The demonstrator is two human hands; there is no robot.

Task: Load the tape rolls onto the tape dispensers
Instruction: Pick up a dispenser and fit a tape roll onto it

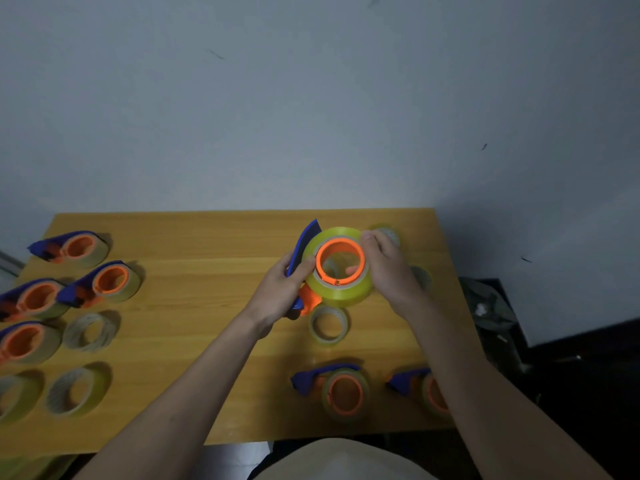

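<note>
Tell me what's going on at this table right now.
A person is loading a yellow tape roll onto a blue and orange dispenser held above the wooden table. The left hand holds the dispenser body; the right hand steadies the roll, which already sits around the orange hub. Loaded dispensers lie at the far left and near the front edge. Loose rolls remain, including one just below the hands.

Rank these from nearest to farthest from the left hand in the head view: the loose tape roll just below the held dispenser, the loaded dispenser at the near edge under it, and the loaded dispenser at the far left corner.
From the left hand:
1. Loose tape roll, flat on the table just right of the wrist.
2. Loaded dispenser at the near edge, toward the person.
3. Loaded dispenser at the far left corner, across the table.
</note>
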